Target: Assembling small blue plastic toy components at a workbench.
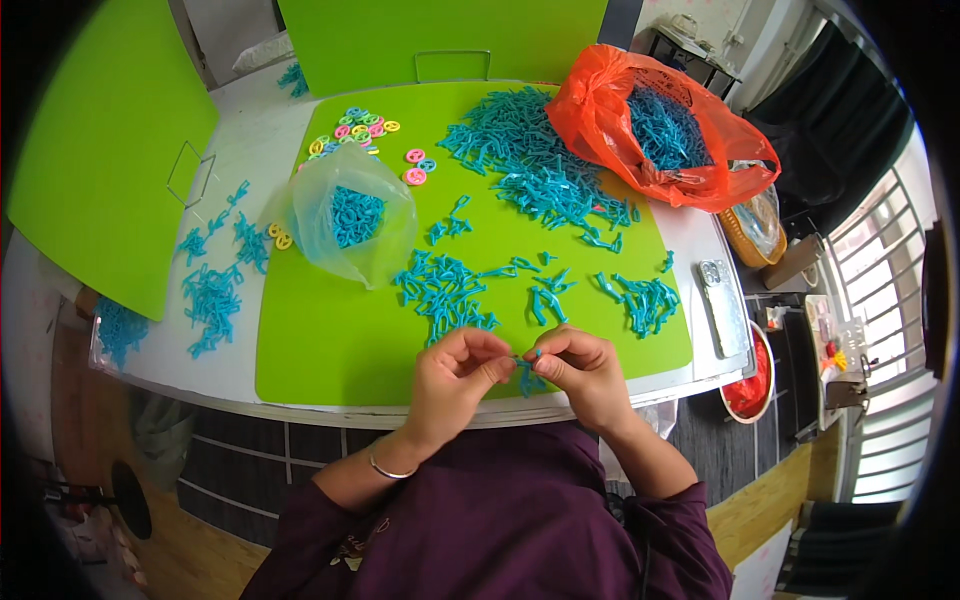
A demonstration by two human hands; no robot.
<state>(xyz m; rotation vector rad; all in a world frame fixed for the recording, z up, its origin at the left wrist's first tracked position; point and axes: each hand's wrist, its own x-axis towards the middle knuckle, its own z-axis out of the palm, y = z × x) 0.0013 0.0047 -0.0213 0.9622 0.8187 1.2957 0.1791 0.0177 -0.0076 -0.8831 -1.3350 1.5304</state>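
My left hand (462, 380) and my right hand (588, 378) meet over the near edge of the green mat (340, 360). Thumb and fingers of each are pinched on small teal plastic pieces (527, 380) between them; the fingertips partly hide these. Just beyond my left hand spreads a loose pile of teal branched pieces (445, 290). A few similar pieces (548, 300) lie ahead of my right hand, with another small pile (648, 303) farther right. A translucent bag (390, 215) of small teal parts stands open at the mat's left.
At the back are a large teal heap (520, 140), a red plastic bag (590, 110) of teal pieces and coloured rings (414, 177). More teal clusters (212, 305) lie left on the white table (160, 355). A phone (722, 305) rests at the right edge. Green boards (110, 150) stand upright behind.
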